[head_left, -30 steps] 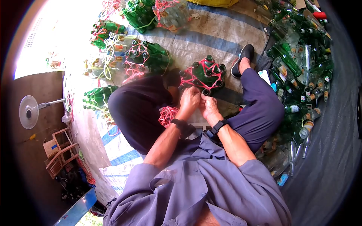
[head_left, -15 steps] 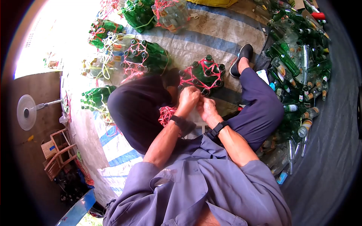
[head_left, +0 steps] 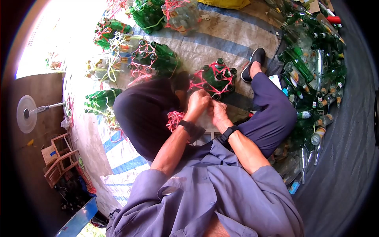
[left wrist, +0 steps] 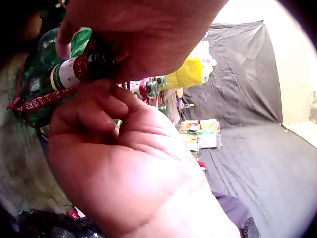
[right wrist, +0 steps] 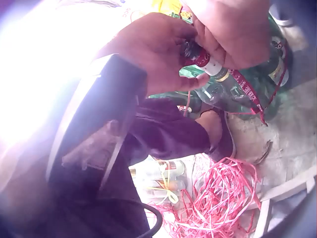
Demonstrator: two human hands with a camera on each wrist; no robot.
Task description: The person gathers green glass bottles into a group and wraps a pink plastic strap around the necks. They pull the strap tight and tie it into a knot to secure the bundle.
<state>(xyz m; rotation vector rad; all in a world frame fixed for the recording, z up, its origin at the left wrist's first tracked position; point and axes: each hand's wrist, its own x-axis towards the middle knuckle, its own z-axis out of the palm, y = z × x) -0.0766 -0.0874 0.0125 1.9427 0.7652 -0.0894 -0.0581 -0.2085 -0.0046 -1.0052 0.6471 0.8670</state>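
Observation:
In the head view, left hand and right hand meet at the near edge of a bundle of green bottles laced with red strips. The left wrist view has the left hand curled by a dark bottle neck, the right hand below, pinching a red printed strip. In the right wrist view, the left hand bends its fingers at the bottle's mouth, and the right hand covers part of the strip. The left fingertips' hold is partly hidden.
A tangle of red strips lies by the left leg. Tied bottle bundles stand ahead on the left of a striped sheet. Loose bottles are heaped at right on dark sheeting. A fan is far left.
Both hands stay together at the bundle, their fingers only slightly shifted. The right hand sits marginally farther left than a second ago. The bundle leans slightly differently.

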